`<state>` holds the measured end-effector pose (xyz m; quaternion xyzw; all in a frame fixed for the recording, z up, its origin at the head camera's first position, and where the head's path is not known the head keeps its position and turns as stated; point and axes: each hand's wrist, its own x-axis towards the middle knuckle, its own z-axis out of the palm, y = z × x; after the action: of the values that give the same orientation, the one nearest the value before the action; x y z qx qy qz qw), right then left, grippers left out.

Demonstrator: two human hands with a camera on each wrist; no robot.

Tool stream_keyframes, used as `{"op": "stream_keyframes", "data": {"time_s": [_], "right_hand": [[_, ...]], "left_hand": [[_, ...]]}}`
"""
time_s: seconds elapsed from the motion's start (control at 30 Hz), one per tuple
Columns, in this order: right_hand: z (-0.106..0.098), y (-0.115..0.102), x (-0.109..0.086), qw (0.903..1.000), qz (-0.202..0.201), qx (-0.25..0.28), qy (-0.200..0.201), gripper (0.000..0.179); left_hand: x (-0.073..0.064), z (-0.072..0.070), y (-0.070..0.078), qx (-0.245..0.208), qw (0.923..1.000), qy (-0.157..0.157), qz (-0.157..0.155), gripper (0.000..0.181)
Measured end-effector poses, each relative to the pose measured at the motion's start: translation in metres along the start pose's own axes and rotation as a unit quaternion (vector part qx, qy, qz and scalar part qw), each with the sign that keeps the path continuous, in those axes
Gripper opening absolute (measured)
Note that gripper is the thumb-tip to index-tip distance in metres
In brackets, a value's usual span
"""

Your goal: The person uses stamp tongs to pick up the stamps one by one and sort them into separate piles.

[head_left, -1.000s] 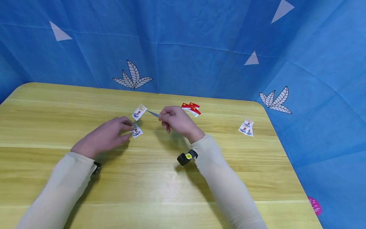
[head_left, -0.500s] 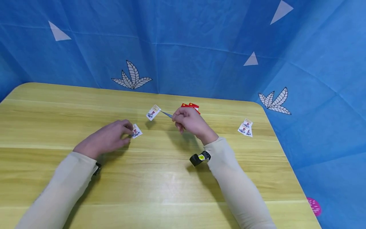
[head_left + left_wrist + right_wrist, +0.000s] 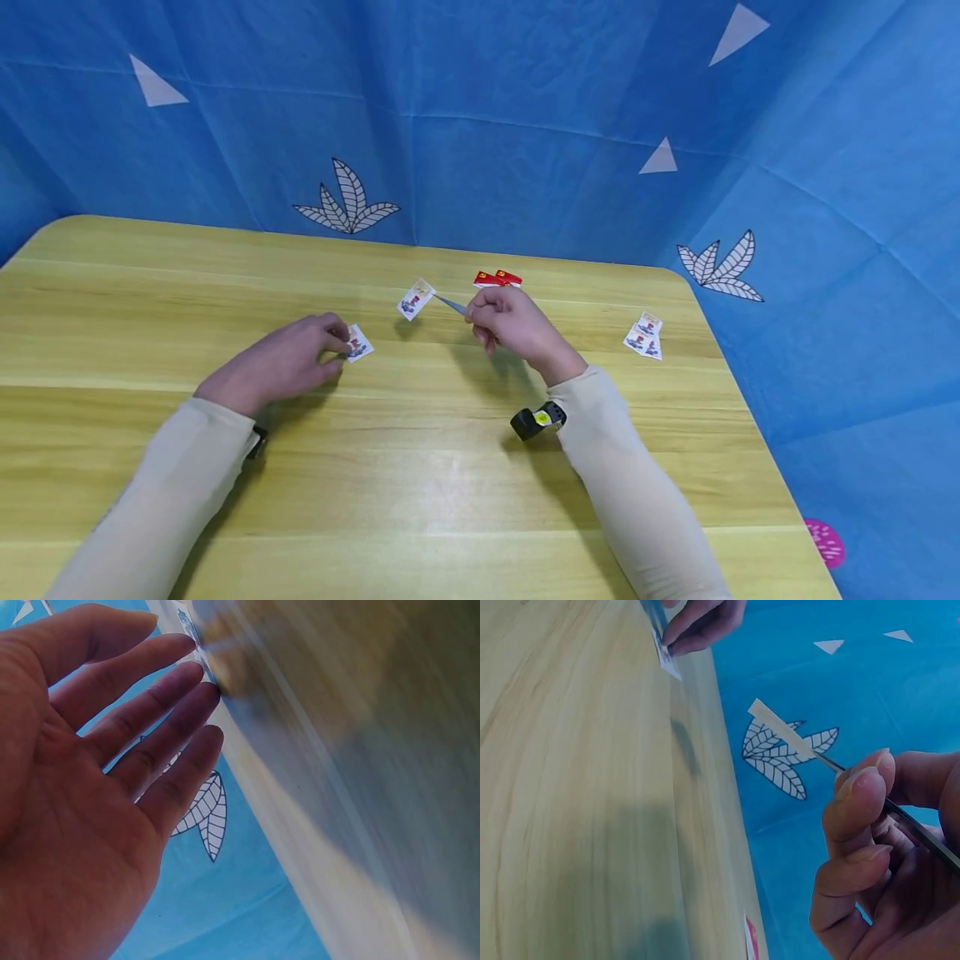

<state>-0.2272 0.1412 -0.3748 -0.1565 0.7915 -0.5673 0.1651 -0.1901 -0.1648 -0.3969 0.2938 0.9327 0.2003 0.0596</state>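
Observation:
My right hand (image 3: 517, 329) pinches slim metal tweezers (image 3: 452, 305) between thumb and fingers. At their tip is a small white stamp-like paper (image 3: 416, 300) with a coloured print, raised over the table with its shadow below. The right wrist view shows this paper (image 3: 780, 729) nearly edge-on. A similar stamp-like paper (image 3: 362, 343) lies flat on the wood, and the fingertips of my left hand (image 3: 288, 358) touch its left side. Loosely extended fingers (image 3: 161, 701) show in the left wrist view.
Several red-and-white papers (image 3: 498, 278) overlap behind my right hand, partly hidden by it. Further right lies a small cluster of printed papers (image 3: 645, 336) like the held one. A blue cloth (image 3: 480, 183) hangs along the back and right edges of the wooden table (image 3: 420, 467).
My right hand has moved right with the tweezers, carrying the printed paper away from the one at my left hand. The left hand stays nearly in place.

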Motion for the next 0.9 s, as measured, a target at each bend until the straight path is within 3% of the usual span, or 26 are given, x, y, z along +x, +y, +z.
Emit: {"op": "stream_keyframes", "data": {"time_s": [0.57, 0.9], "right_hand": [[-0.013, 0.008, -0.004, 0.9998, 0.016, -0.004, -0.007, 0.019], [-0.026, 0.013, -0.017, 0.9994, 0.028, -0.021, -0.002, 0.021]], "left_hand": [[-0.001, 0.0, 0.001, -0.005, 0.9998, 0.0, -0.017, 0.022], [0.0, 0.0, 0.0, -0.012, 0.9997, -0.001, -0.023, 0.021]]}}
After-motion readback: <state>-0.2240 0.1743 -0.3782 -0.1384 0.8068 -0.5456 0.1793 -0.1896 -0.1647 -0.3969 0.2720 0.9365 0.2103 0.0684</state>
